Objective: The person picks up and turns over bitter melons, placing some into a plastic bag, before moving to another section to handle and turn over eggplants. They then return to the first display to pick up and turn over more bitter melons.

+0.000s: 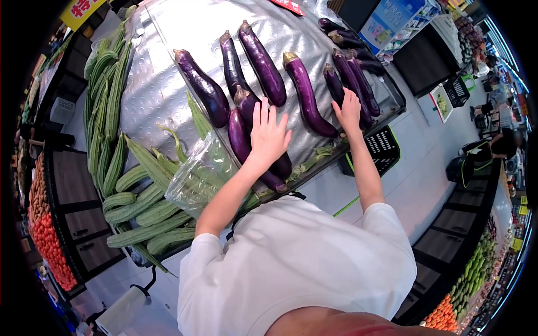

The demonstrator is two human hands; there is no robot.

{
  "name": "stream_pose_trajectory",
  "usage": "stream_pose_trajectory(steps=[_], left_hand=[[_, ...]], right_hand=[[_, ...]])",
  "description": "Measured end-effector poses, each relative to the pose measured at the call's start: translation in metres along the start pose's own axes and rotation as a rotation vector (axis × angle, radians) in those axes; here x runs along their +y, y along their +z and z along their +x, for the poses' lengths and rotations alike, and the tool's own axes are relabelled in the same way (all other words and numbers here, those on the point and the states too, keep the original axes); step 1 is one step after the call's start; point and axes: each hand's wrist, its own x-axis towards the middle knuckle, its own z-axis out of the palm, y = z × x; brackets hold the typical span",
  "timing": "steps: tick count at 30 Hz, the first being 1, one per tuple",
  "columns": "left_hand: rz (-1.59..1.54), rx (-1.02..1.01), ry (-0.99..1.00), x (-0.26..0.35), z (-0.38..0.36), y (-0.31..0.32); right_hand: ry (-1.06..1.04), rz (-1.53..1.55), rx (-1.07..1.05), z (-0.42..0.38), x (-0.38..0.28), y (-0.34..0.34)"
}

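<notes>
the bench before me wears a shiny silver sheet dotted with small round bumps. purple eggplants lie on it, some loosely spread in front of me, others bunched toward the right edge. ridged green gourds fill my left side, a clear plastic bag over some.

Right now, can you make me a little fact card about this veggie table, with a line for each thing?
Main veggie: purple eggplants, lying on a silver sheet
Left hand: fingers spread, on or just above the eggplants
Right hand: by the lower end of a short eggplant; grip unclear
Green veggies: long, ridged ones, piled to the left
Bag: clear plastic, over some green veggies
Basket: black with green trim, beyond the table's edge
Shirt: white
</notes>
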Motion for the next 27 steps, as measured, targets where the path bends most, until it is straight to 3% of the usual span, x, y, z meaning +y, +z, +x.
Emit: stream_pose_trajectory(steps=[2,6,9,12,14,17,20,23,24,26,27], left_hand=[[0.277,-0.051,0.073,-0.004,-0.013,0.019],[0.023,0.019,0.098,-0.009,-0.018,0.019],[-0.028,0.077,0.117,-0.004,-0.014,0.016],[-0.125,0.086,0.088,0.011,-0.009,0.004],[-0.461,0.013,0.053,0.028,-0.003,-0.012],[-1.174,-0.268,-0.12,0.047,-0.008,-0.015],[-1.131,-0.235,-0.115,0.041,-0.04,0.013],[-1.208,-0.4,-0.207,0.043,-0.057,0.01],[-1.185,-0.374,-0.233,0.047,-0.06,0.01],[-0.802,-0.311,-0.189,0.049,-0.06,-0.006],[-0.719,-0.133,-0.096,0.048,-0.061,-0.006]], right_hand=[[0.063,0.021,-0.08,0.002,0.012,0.01],[0.021,0.048,0.025,0.004,0.008,-0.006],[0.067,0.276,0.2,0.012,-0.028,-0.051],[0.194,0.566,0.219,0.003,-0.083,-0.095],[0.219,0.761,0.128,-0.01,-0.115,-0.114],[0.277,0.911,-0.037,-0.04,-0.158,-0.113],[0.253,0.921,-0.046,-0.06,-0.184,-0.108],[0.238,0.979,-0.149,-0.081,-0.181,-0.091],[0.266,0.978,-0.211,-0.084,-0.178,-0.09],[0.319,0.936,-0.222,-0.087,-0.174,-0.08],[0.317,0.873,-0.166,-0.089,-0.172,-0.068]])
